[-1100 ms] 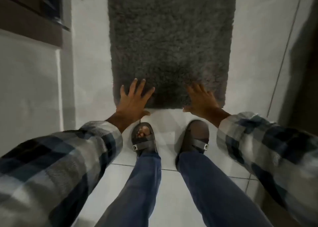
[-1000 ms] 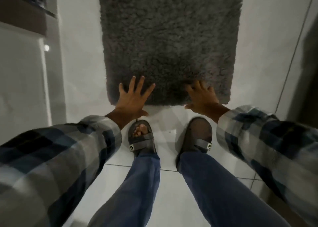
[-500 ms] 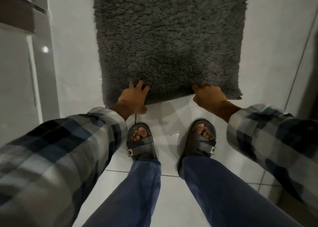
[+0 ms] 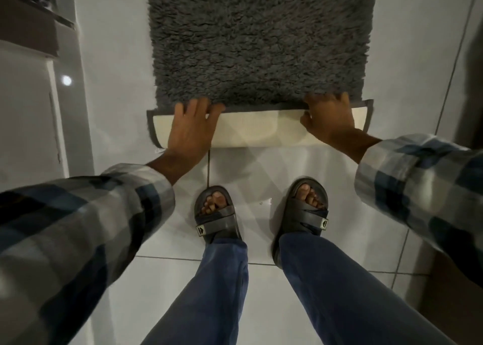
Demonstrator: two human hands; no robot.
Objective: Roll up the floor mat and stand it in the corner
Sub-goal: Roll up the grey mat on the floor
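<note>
Mat (image 4: pixel 258 44) lies flat on the tiled floor (image 4: pixel 261 287) in front of the feet, near edge folded over w/ the pale backing (image 4: pixel 258 127) up. Left hand (image 4: pixel 192 133) lies on the fold toward its left end, fingers (image 4: pixel 193 107) together and curled over the edge into the pile. Right hand (image 4: pixel 330 120) is near the right end, fingers hooked over the edge, thumb under; looks like a pinch on the flap.

Step in hand, I judge: starting the roll. To do it well:
- keep both hands level so the roll runs straight, no cone
- tuck the first turn tight; a loose core won't stand later
- press down while pushing fwd
- hands could go wider, ends look slack
</note>
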